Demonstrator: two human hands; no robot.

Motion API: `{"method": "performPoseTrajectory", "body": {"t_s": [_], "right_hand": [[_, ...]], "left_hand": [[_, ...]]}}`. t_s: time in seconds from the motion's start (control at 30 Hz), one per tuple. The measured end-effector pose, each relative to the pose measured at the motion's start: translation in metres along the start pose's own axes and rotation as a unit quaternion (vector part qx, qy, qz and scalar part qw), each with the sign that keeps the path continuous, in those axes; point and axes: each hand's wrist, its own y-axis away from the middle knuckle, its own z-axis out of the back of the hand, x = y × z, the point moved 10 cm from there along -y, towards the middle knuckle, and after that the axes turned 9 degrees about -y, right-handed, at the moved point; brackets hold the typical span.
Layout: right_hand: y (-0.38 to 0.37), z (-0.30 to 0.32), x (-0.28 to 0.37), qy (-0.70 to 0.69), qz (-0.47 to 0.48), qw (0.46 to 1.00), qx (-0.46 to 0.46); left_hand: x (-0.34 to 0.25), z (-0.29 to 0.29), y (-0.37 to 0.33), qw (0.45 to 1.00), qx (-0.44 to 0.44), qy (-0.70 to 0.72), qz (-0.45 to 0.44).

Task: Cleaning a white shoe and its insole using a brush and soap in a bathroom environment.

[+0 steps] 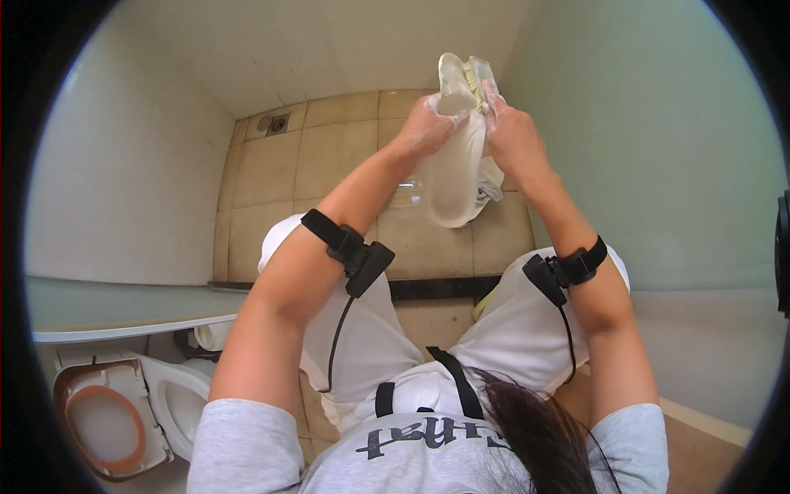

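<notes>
Ahead of me, over the tiled floor, a long white shoe (453, 177) is held with its rounded end toward me. My left hand (430, 126) grips its far part from the left, with foam on the fingers. On the right side, my right hand (512, 136) is closed around a scrub brush (483, 72) with a pale back and cream bristles. The bristles touch the shoe's far right edge. Suds whiten the right fingers too. Below the shoe, a crumpled white and grey item (490, 179) lies partly hidden; I cannot tell its kind.
A floor drain (278, 124) sits in the far left corner of the tiles (263, 169). A dark sill (436, 288) crosses the floor before my knees. Pale walls (658, 165) stand close on both sides. A toilet (177, 403) with a raised lid is at lower left.
</notes>
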Motion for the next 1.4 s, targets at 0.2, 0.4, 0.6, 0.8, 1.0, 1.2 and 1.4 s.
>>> {"method": "performPoseTrajectory", "body": {"t_s": [0.2,0.4,0.6,0.8,1.0,1.2,1.4], "right_hand": [[0.034,-0.02,0.027,-0.015,-0.001,0.999,0.05],[0.051,-0.028,0.043,-0.016,-0.006,0.997,0.079],[0.005,-0.008,0.006,-0.001,-0.007,1.0,-0.009],[0.018,-0.018,0.041,0.0,-0.015,0.999,0.041],[0.047,-0.033,0.067,0.02,-0.04,0.992,0.115],[0.011,-0.007,0.035,0.028,-0.038,0.998,0.036],[0.001,-0.008,0.022,0.035,-0.035,0.998,0.034]], "left_hand": [[0.024,0.016,-0.013,0.997,-0.053,0.055,0.026],[0.036,0.025,-0.022,0.986,-0.006,0.169,0.005],[0.01,-0.011,0.007,0.996,0.028,0.083,0.019],[0.011,0.021,-0.003,0.988,-0.042,0.147,0.007],[0.016,0.044,-0.013,0.97,-0.036,0.241,-0.001],[0.0,0.015,0.0,0.987,0.017,0.159,-0.014],[-0.003,0.006,0.003,0.99,0.029,0.136,-0.01]]}}
